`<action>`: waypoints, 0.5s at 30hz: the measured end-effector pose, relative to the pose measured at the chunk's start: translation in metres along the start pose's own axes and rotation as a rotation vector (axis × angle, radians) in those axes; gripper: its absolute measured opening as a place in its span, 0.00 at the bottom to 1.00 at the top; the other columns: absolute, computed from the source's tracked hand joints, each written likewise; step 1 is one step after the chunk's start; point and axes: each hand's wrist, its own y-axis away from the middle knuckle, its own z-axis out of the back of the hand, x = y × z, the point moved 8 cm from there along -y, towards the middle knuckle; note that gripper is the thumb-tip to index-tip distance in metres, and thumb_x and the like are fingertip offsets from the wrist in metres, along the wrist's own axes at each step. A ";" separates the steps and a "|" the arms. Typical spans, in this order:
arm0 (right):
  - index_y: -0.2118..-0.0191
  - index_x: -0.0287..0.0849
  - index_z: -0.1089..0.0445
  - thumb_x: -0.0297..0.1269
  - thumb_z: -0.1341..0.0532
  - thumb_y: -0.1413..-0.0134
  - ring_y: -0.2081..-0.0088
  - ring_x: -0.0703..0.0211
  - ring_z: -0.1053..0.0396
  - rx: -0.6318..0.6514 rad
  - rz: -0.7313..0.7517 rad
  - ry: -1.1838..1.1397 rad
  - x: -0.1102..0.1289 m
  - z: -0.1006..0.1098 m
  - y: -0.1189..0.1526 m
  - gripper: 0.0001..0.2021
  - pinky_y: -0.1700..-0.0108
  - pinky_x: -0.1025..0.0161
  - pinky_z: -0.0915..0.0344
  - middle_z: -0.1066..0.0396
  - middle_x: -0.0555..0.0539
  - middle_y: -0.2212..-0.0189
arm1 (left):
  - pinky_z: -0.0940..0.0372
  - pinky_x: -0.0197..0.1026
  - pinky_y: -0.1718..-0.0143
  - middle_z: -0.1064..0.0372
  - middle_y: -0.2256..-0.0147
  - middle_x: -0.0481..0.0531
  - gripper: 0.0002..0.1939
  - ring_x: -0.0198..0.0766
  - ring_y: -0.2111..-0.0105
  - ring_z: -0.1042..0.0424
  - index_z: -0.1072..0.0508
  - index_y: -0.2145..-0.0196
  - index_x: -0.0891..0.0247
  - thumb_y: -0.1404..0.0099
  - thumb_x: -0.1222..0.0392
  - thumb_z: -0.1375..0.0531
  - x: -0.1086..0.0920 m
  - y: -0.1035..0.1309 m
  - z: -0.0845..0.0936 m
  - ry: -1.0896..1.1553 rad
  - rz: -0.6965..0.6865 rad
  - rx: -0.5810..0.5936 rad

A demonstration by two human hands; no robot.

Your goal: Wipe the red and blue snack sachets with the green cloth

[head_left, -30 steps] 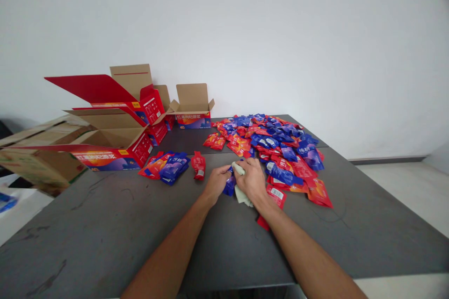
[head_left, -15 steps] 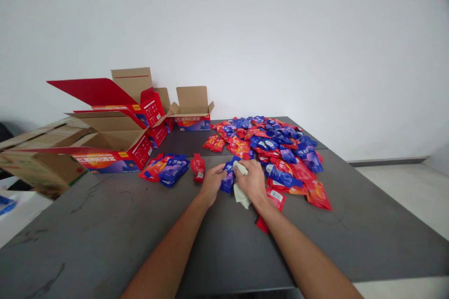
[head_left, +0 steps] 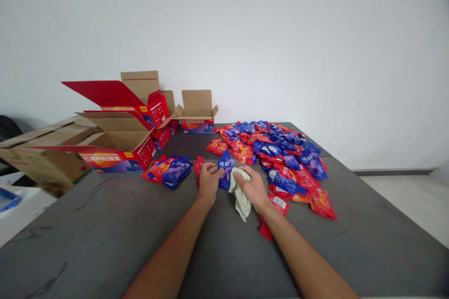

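Pinched by its left edge in my left hand [head_left: 210,182] is a blue pouch [head_left: 225,178] with white lettering, its front turned toward me. My right hand [head_left: 253,188] is closed on a pale cloth [head_left: 241,198], which hangs down and lies against the pouch's right side. Partly behind my left hand is a red pouch [head_left: 198,167]. Another red pouch [head_left: 278,203] lies under my right wrist. To the left rests a small stack of red and blue pouches [head_left: 175,171].
A large heap of red and blue pouches [head_left: 273,142] covers the table's back right. Open printed cartons [head_left: 115,161] stand at the left, with a further open carton [head_left: 197,125] at the back. Brown cardboard boxes [head_left: 52,163] sit beyond the table's left edge.
The cloth has come away from the pouch's upper front, so more of the pouch shows, and it hangs lower. The whole view has shifted slightly.
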 end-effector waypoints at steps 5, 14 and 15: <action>0.59 0.44 0.26 0.47 0.38 0.44 0.65 0.57 0.29 -0.011 0.009 -0.054 0.003 -0.002 0.001 0.13 0.61 0.63 0.34 0.24 0.50 0.65 | 0.40 0.33 0.72 0.27 0.73 0.48 0.09 0.32 0.74 0.32 0.24 0.68 0.64 0.44 0.56 0.34 0.004 0.005 -0.014 -0.093 -0.010 0.177; 0.57 0.47 0.23 0.44 0.38 0.43 0.57 0.53 0.28 -0.105 0.146 0.130 0.004 0.005 -0.002 0.12 0.51 0.57 0.35 0.22 0.48 0.59 | 0.34 0.39 0.60 0.23 0.59 0.55 0.17 0.38 0.64 0.26 0.22 0.55 0.64 0.43 0.58 0.35 0.003 0.023 -0.042 0.083 0.191 0.392; 0.57 0.48 0.23 0.44 0.38 0.43 0.56 0.52 0.28 -0.108 0.176 0.154 0.006 0.005 -0.001 0.12 0.49 0.56 0.35 0.22 0.48 0.58 | 0.34 0.39 0.60 0.23 0.58 0.55 0.19 0.39 0.63 0.26 0.22 0.55 0.64 0.45 0.63 0.36 0.001 0.025 -0.045 0.106 0.193 0.429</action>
